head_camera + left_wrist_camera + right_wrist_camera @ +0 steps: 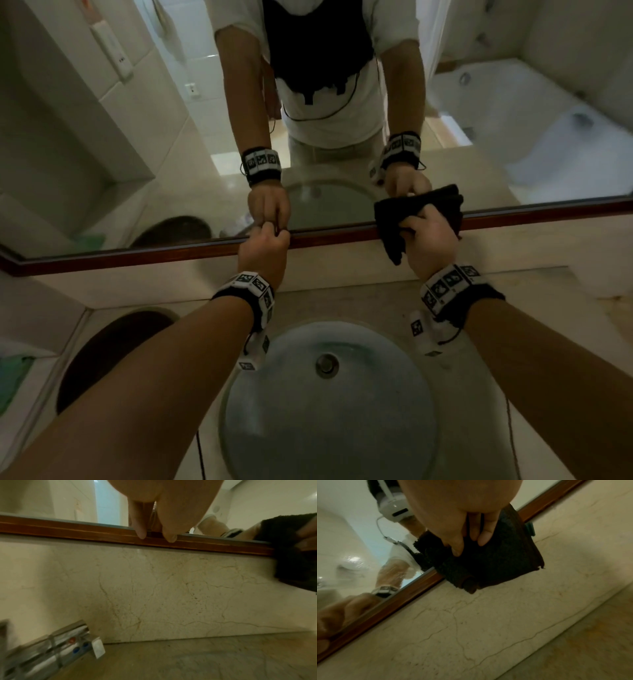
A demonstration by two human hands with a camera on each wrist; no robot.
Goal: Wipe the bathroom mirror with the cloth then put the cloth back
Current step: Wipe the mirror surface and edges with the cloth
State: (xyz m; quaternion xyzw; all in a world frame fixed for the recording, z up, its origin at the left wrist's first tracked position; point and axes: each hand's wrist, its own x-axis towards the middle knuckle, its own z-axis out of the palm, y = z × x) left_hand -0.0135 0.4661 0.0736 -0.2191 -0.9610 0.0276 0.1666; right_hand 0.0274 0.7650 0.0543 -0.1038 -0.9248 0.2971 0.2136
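The mirror [171, 154] hangs over the sink, with a brown wooden frame [137, 255] along its bottom edge. My right hand [414, 226] grips a bunched dark cloth [394, 219] and holds it against the glass and frame at the lower right. In the right wrist view, my thumb and fingers [484, 538] curl into the cloth [505, 563], which hangs over the frame [393, 601]. My left hand [274, 231] holds nothing. Its fingertips [142, 533] rest on the frame [68, 530], to the left of the cloth [291, 555].
A round sink basin [274, 411] with a central drain [327, 365] lies below my arms in a beige counter [513, 308]. A cracked marble backsplash [154, 588] runs under the frame. Several packaged items [51, 655] lie low left. A dark toilet seat [113, 353] sits left.
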